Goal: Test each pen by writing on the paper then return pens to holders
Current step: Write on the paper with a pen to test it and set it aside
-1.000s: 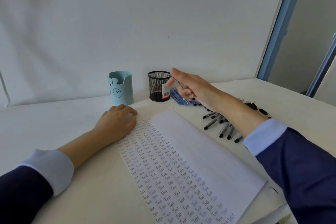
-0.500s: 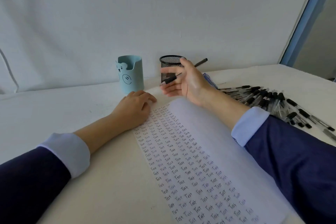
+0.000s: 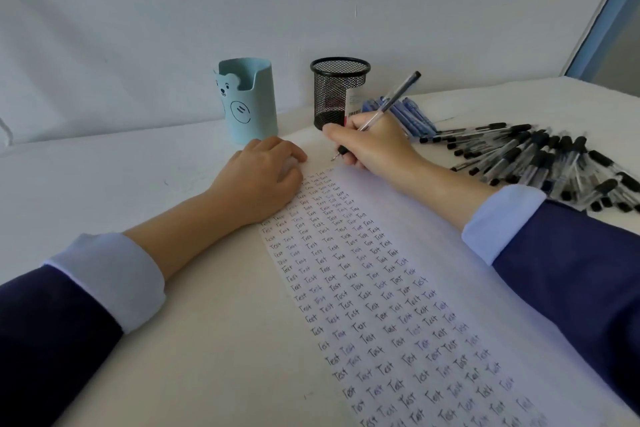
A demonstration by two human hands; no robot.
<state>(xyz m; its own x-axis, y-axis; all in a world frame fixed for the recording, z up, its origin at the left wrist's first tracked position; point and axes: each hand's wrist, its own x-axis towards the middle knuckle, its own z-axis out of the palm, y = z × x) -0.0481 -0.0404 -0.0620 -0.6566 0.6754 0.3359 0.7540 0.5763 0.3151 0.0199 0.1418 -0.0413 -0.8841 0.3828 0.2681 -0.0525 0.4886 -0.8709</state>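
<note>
Fingers (image 3: pixel 341 135) of the right hand (image 3: pixel 377 149) pinch a clear-barrelled pen (image 3: pixel 393 97), its tip at the top of the paper (image 3: pixel 433 253). The left hand (image 3: pixel 263 180) rests relaxed on the sheet's corner. Rows of "Test" fill half the smooth sheet, yet no pens show above the black wire-mesh holder (image 3: pixel 337 94) or the matte blue bear cup (image 3: pixel 249 97). A heap of black-capped pens (image 3: pixel 540 159) lies on the desk (image 3: pixel 138 166), so much seems left.

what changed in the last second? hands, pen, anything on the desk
The right hand came down from beside the mesh holder to the top of the paper, turning the pen it already held into a writing grip, tip down near the sheet. The left hand stayed resting on the paper's top left corner. The blue holder, black pens and blue pens did not move.
</note>
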